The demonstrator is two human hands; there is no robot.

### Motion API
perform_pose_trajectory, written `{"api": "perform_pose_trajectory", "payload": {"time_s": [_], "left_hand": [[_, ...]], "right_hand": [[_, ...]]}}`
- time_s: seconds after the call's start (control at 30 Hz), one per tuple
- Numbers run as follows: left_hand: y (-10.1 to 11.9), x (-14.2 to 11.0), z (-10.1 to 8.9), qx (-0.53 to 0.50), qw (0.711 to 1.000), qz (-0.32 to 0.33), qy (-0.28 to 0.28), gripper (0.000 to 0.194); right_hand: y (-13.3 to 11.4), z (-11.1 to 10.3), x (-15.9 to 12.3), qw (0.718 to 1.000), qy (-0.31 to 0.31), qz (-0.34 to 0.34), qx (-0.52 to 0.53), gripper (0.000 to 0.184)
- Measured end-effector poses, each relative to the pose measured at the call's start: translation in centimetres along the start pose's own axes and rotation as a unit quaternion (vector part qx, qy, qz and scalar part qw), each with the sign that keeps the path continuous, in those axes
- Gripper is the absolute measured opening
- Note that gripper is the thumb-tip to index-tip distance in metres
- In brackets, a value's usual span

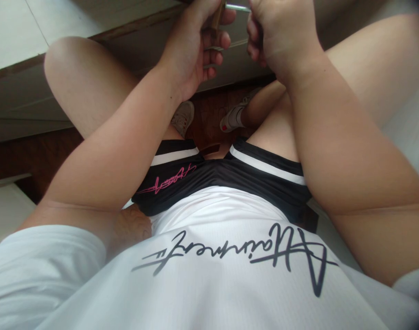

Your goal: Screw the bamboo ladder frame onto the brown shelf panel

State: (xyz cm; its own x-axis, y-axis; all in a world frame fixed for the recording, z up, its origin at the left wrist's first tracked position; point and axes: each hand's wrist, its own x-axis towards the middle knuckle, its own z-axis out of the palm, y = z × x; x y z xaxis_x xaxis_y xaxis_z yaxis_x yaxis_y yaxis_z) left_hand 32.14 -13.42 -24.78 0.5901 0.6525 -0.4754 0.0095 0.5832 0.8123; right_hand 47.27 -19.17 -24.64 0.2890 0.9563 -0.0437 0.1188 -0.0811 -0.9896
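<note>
The person sits over a dark wood floor (pixel 40 156) by pale cupboards (pixel 20 32). The left hand (pixel 195 50) fingers pinch a small brown stick (pixel 216 20) near the top edge. The right hand (pixel 278 36) fingers curl tight round a thin silver rod (pixel 238 8) just beside it.

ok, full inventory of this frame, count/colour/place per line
rod: 1, silvery metal, top edge, between the two hands
stick: 1, brown, in the left hand's fingers, top centre
panels: several, white, upper left and behind the hands
floor: 1, dark red-brown wood, centre, under the feet
shoes: 2, white-grey, centre, on the floor
shorts: 1, black with white stripes and pink script, mid frame
shirt: 1, white with black script, bottom
left hand: 1, curled round the stick, top centre
right hand: 1, fisted at the rod's end, top right of centre
</note>
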Motion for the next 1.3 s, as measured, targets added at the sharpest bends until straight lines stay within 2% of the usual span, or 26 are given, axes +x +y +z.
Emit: {"api": "perform_pose_trajectory", "payload": {"time_s": [0.17, 0.3, 0.43, 0.53, 0.6, 0.7, 0.8, 0.87, 0.97, 1.3], "left_hand": [[0.1, -0.1, 0.1, -0.004, 1.000, 0.003, 0.019, 0.035], [0.4, -0.4, 0.2, -0.014, 0.999, 0.006, 0.032, 0.032], [0.5, -0.4, 0.3, -0.011, 0.999, -0.003, 0.040, 0.032], [0.3, -0.2, 0.1, -0.006, 0.999, 0.002, 0.034, 0.032], [0.2, -0.1, 0.0, 0.000, 1.000, 0.004, 0.029, 0.033], [0.1, 0.0, -0.2, 0.003, 1.000, 0.007, 0.023, 0.036], [-0.1, 0.0, -0.3, 0.005, 1.000, 0.006, -0.003, 0.043], [-0.2, 0.0, -0.2, 0.004, 1.000, 0.008, -0.023, 0.046], [-0.2, -0.1, -0.1, 0.006, 1.000, 0.010, -0.021, 0.045], [-0.2, -0.1, 0.0, 0.010, 1.000, 0.004, -0.014, 0.045]], "right_hand": [[-0.5, -0.2, -0.4, 0.995, -0.028, -0.042, -0.085, 0.054], [-1.0, -0.9, -0.8, 0.979, -0.068, -0.080, -0.176, 0.048], [-0.8, -1.2, -0.9, 0.966, -0.051, -0.094, -0.234, 0.040], [-0.5, -0.7, -0.8, 0.972, -0.032, -0.099, -0.213, 0.041], [-0.5, -0.2, -0.8, 0.987, -0.028, -0.049, -0.153, 0.049], [-1.2, 0.1, -1.0, 0.994, -0.045, 0.098, -0.006, 0.053], [-2.1, -0.5, -1.1, 0.963, -0.093, 0.232, 0.106, 0.047], [-2.5, -1.0, -1.0, 0.945, -0.109, 0.278, 0.133, 0.046], [-2.6, -1.4, -0.9, 0.944, -0.106, 0.278, 0.139, 0.045], [-2.0, -0.7, -0.7, 0.964, -0.064, 0.228, 0.122, 0.035]]}}
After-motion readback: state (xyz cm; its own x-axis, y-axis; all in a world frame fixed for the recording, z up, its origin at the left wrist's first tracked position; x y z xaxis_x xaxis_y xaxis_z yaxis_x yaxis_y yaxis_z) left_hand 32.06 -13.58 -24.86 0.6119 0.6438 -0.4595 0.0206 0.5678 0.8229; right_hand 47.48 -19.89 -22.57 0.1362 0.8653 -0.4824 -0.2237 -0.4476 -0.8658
